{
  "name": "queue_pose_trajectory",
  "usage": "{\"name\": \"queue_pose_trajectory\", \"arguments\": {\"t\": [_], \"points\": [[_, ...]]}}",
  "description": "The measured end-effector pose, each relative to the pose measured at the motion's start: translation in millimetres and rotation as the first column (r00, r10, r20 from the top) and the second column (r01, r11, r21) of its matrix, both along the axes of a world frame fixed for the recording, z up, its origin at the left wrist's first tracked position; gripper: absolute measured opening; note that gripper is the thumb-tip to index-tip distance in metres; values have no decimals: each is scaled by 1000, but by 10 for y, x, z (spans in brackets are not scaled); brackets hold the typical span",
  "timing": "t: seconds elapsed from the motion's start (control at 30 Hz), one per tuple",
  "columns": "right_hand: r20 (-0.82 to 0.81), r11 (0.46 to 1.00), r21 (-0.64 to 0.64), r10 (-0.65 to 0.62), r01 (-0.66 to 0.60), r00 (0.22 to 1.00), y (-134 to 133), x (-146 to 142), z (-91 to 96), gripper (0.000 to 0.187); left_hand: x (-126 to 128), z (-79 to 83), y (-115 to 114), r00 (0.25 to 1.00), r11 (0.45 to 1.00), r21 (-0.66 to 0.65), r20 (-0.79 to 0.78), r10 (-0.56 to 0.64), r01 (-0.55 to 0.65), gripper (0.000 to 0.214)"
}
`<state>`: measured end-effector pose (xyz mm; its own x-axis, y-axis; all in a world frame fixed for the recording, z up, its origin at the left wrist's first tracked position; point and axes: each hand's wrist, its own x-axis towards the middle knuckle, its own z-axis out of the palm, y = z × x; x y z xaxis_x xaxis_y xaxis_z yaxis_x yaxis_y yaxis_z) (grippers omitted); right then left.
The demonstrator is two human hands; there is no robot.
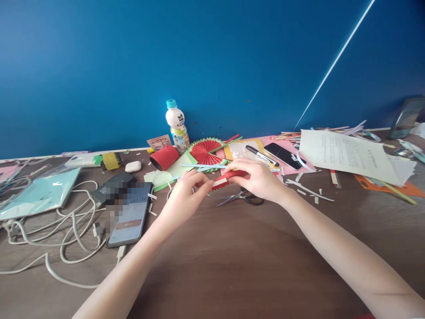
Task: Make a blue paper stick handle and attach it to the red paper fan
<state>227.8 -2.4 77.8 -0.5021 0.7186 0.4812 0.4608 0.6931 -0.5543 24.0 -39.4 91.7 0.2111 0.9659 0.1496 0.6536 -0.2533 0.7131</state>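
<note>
A small folded piece of red paper (pixel 229 174) with a white strip along its near edge is held up between my two hands. My left hand (pixel 189 191) pinches its left end between thumb and fingers. Around its right end are the bent fingers of my right hand (pixel 255 177), which hide part of it. Scissors (pixel 234 197) with dark handles lie on the table just behind and below the paper. Beyond my hands rests a pleated red paper fan disc (pixel 205 152) with a green zigzag edge, with thin paper strips across it.
A bottle (pixel 175 119) stands against the blue wall beside a red paper cylinder (pixel 165 157). Left are a phone (pixel 133 217), tangled white cables (pixel 75 226) and a turquoise packet (pixel 40 192). Right are a black phone (pixel 283 155), a marker (pixel 259 155), printed sheets (pixel 345 155) and paper scraps.
</note>
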Motion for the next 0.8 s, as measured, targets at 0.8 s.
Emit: {"name": "queue_pose_trajectory", "arguments": {"t": [0.8], "points": [[-23, 999, -13, 40, -40, 999, -54, -22, 20, 6, -10, -20, 7, 1000, 999, -42, -20, -11, 10, 26]]}}
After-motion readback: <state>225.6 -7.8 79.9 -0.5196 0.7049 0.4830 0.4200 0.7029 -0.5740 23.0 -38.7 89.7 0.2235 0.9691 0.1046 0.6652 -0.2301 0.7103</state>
